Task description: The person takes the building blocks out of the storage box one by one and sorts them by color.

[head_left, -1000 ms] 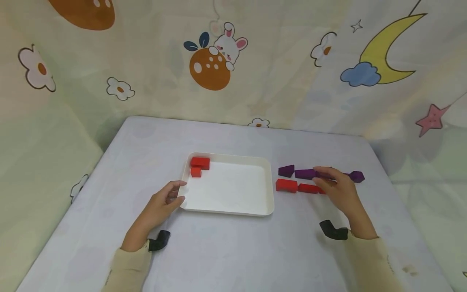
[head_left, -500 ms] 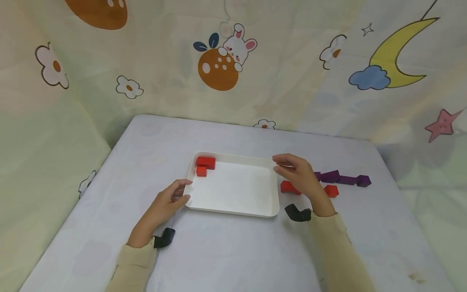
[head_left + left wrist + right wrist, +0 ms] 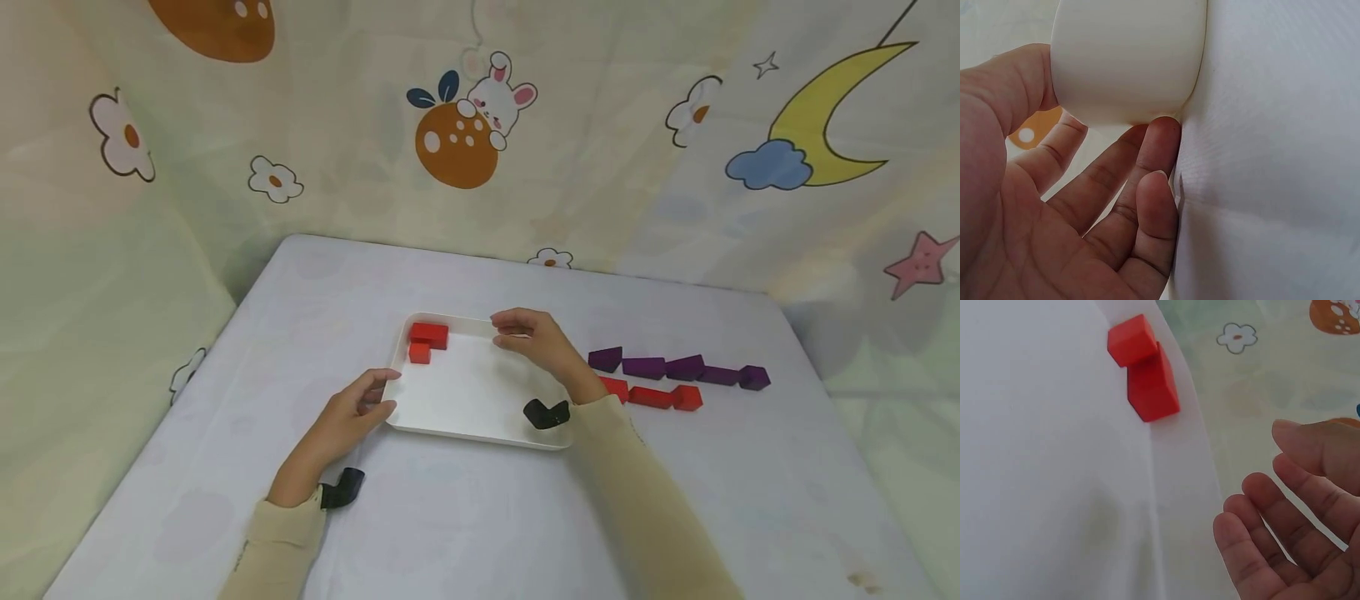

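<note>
A white rectangular tray (image 3: 472, 392) lies on the table. My left hand (image 3: 343, 421) holds its left edge, with thumb and fingers at the rim; in the left wrist view the fingers touch the tray's outer wall (image 3: 1129, 62). In the tray's back left corner sit a long red block (image 3: 429, 335) and a small red block (image 3: 420, 353), touching each other. Over the back right part of the tray hovers my right hand (image 3: 543, 342). Its fingers are loosely extended with nothing between them in the right wrist view, apart from the red blocks (image 3: 1155, 387).
To the right of the tray lies a row of several purple blocks (image 3: 643, 367). In front of it runs a row of red blocks (image 3: 651, 397), partly hidden by the right wrist. A patterned cloth (image 3: 337, 108) hangs behind the table.
My right hand has moved left from over the purple and red rows to above the tray, uncovering those rows. The left hand stays at the tray's edge. The view has shifted slightly.
</note>
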`<state>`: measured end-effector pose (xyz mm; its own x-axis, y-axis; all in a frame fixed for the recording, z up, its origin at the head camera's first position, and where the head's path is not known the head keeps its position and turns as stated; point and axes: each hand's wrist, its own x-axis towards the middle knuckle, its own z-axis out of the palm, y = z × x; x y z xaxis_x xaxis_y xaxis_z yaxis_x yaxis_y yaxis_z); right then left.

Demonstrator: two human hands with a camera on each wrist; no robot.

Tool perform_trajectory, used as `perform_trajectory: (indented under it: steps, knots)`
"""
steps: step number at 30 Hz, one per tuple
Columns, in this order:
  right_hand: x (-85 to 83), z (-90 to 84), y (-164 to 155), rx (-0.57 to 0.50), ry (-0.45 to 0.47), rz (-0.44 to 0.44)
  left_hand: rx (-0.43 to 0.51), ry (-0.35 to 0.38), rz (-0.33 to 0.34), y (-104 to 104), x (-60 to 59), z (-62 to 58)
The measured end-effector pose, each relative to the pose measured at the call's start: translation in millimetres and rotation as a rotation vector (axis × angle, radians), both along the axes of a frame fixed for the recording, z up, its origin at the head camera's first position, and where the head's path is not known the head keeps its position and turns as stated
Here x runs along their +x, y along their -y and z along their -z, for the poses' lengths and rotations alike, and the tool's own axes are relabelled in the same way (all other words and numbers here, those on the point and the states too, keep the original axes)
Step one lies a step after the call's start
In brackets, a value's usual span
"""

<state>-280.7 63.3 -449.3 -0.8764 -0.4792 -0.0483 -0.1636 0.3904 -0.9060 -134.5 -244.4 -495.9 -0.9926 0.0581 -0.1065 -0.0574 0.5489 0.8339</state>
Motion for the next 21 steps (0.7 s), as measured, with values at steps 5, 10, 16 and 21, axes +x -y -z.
perform_trajectory:
  steps: [5,10,16,21]
  knots:
    - [-0.3,9.6,28,-0.007,0.069,-0.015,-0.011,0.006,-0.005,0,0.0,-0.4]
    - [-1.5,18.1,53,-0.013,0.096,0.0,-0.018,0.016,-0.014,1,0.3,-0.3]
    - [-0.1,32.2,79,0.057,0.066,0.032,-0.025,0.016,-0.004,1,0.0,0.8]
    - [2.2,38.6,95,0.129,-0.064,0.113,-0.014,0.004,0.001,1,-0.4,0.9]
